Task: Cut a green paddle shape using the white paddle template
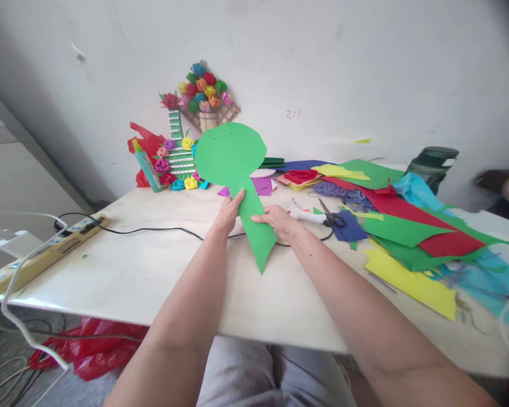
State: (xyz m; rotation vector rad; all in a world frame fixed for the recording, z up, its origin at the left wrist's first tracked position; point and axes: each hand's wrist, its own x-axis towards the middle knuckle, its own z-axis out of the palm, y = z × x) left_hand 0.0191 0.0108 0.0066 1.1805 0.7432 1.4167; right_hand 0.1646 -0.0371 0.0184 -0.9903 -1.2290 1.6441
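Observation:
A green paper cutout (pixel 231 155) is held up over the table, its rounded broad part at the top and a narrow stem running down to a pointed end. My left hand (pixel 228 213) pinches the left edge of the stem, thumb on the front. On the right edge, a little lower, my right hand (pixel 277 221) grips the same stem, thumb on the front and fingers mostly behind it. Just right of that hand lie a white glue gun (pixel 307 215) and dark-handled scissors (pixel 333 215) on a blue paper piece (pixel 351 227).
Paper flowers (pixel 201 85) and a flower-trimmed guitar shape (pixel 181 161) stand by the wall beside a glue bottle (pixel 147 167). Coloured sheets (pixel 411 232) crowd the right side. A yellow power strip (pixel 46 254) sits left; a black cord (pixel 152 229) crosses the table (pixel 123 277).

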